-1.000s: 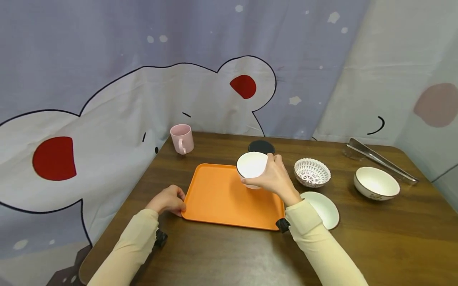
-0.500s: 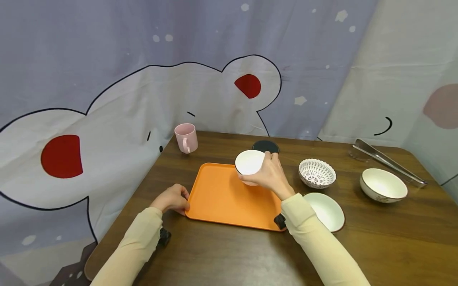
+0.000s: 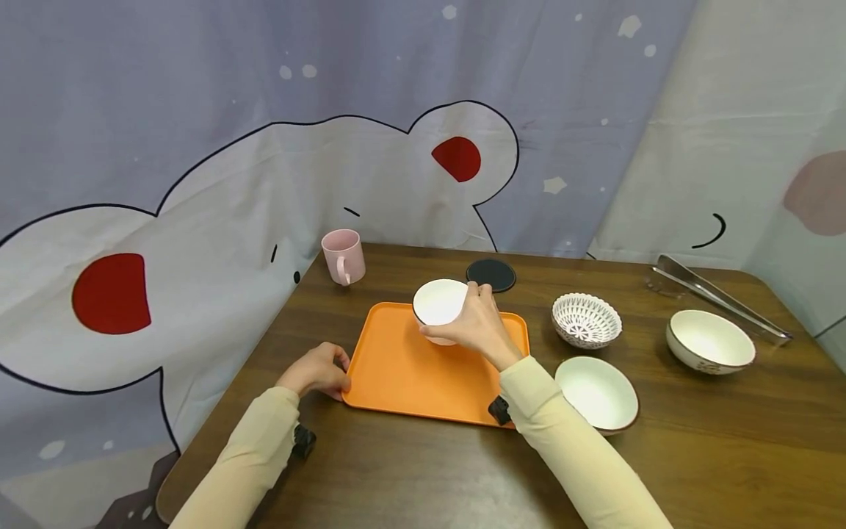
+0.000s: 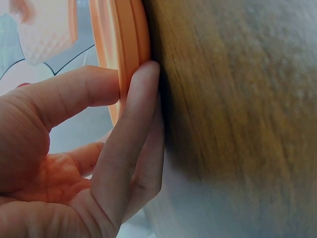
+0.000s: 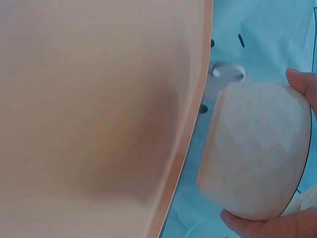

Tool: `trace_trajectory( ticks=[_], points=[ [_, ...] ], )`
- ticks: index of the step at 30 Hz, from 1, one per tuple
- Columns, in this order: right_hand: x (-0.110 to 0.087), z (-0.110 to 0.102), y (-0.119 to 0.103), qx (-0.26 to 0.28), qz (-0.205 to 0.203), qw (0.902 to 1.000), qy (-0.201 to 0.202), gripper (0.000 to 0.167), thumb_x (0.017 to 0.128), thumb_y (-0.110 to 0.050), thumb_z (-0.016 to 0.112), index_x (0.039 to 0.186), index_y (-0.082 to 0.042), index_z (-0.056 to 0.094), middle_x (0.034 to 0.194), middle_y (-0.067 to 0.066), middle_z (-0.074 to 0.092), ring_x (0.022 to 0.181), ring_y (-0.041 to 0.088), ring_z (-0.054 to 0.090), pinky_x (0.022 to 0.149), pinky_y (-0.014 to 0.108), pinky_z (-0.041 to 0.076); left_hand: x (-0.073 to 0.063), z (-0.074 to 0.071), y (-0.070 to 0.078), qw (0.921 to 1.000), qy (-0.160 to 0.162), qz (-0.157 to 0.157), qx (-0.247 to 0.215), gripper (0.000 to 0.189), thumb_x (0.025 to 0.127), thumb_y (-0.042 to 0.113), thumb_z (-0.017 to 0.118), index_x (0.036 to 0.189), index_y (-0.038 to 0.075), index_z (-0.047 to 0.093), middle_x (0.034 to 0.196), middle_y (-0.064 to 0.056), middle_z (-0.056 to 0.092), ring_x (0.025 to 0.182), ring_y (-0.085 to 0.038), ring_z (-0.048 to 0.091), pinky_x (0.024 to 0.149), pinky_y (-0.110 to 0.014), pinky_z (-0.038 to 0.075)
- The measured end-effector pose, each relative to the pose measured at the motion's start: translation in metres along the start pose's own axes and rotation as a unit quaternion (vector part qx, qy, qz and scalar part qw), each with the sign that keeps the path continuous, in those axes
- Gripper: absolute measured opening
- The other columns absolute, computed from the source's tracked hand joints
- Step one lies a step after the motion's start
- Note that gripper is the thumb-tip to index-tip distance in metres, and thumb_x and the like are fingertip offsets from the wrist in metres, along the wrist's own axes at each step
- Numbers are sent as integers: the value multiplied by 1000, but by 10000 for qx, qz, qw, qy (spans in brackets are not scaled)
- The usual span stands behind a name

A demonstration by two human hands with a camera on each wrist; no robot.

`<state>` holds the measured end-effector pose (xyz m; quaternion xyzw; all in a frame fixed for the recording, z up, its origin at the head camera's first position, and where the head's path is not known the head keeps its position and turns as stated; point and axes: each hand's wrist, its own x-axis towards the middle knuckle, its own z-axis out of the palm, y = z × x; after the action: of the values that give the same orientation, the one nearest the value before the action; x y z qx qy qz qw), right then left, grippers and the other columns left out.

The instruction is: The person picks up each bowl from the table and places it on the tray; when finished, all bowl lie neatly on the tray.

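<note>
A white bowl (image 3: 438, 303) with a thin dark rim is held by my right hand (image 3: 479, 327) over the back part of an orange tray (image 3: 416, 382). Thumb and fingers span opposite sides of the bowl. From the right wrist, the bowl's faceted outer wall (image 5: 255, 148) shows, tilted and apart from the tray surface (image 5: 89, 99). At the tray's front left corner, my left hand (image 3: 319, 369) pinches the rim. Up close, the left thumb and fingertips (image 4: 144, 74) lie on either side of the tray's edge (image 4: 130, 39).
Right of the tray are a pale dish (image 3: 598, 394), a patterned scalloped bowl (image 3: 586, 321) and a cream bowl (image 3: 710, 342). Metal tongs (image 3: 720, 297) lie at the back right. A black round coaster (image 3: 491, 275) and a pink mug (image 3: 344, 257) stand behind the tray.
My right hand has carried the white bowl leftward over the tray. The left hand stays on the tray's corner. The head view has shifted slightly.
</note>
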<state>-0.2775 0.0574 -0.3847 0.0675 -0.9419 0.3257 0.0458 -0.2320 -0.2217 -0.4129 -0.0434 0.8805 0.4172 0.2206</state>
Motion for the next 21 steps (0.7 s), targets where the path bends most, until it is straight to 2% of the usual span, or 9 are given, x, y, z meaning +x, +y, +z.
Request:
trace_trajectory(
  ticks=[11, 21],
  points=[
    [-1, 19, -21, -13, -154, 9998, -111, 123, 55, -63, 85, 142, 7, 33, 132, 23, 39, 115, 37, 51, 94, 46, 53, 0, 0, -1, 10000, 43, 23, -2, 28, 71, -11, 68, 95, -4, 54, 84, -16, 60, 58, -16, 64, 59, -30, 61],
    [2, 33, -33, -84, -136, 9998, -75, 116, 53, -64, 85, 135, 5, 39, 126, 22, 43, 110, 35, 52, 92, 44, 54, -1, 1, -2, 9998, 175, 28, -14, 28, 70, -10, 68, 94, -4, 55, 84, -17, 60, 56, -16, 64, 58, -30, 60]
  ],
)
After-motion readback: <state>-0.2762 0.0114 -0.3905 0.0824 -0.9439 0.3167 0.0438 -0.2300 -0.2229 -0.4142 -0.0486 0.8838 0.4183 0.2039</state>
